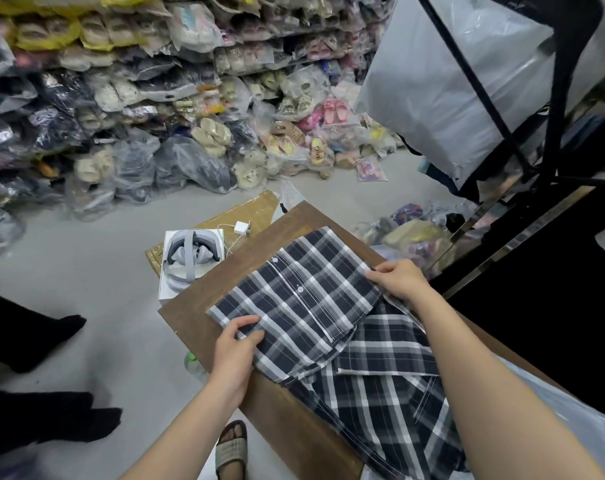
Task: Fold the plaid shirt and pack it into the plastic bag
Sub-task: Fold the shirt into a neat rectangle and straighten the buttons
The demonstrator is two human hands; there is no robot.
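A: Where is the shirt?

B: The plaid shirt (304, 299) lies on a brown wooden table (190, 306), in the middle of the scene. Its far part is folded over into a flat panel with buttons on top. The near part is looser and hangs toward the person over the near edge.

A: What are the hands doing?

B: The left hand (237, 344) is at the left near edge of the folded panel. The thumb is on top and the fingers are curled, so they pinch the cloth between them. The right hand (398, 277) is at the right edge of the same panel. Its fingers are bent and closed on the fabric edge there.

A: And the bag?

B: A pale plastic bag (578, 434) shows at the near right corner, beside the right forearm. The shirt is not in it. I cannot tell if its mouth is open.

A: What else is there?

B: Left of the table, on the grey floor, is a white box with a headset (190, 258), and just beyond it a small white charger (240, 226). Near the table is a foot in a sandal (231, 448). Far away is a big pile of bagged shoes (155, 98). At the far right a large white sack (450, 81) hangs behind black bars.
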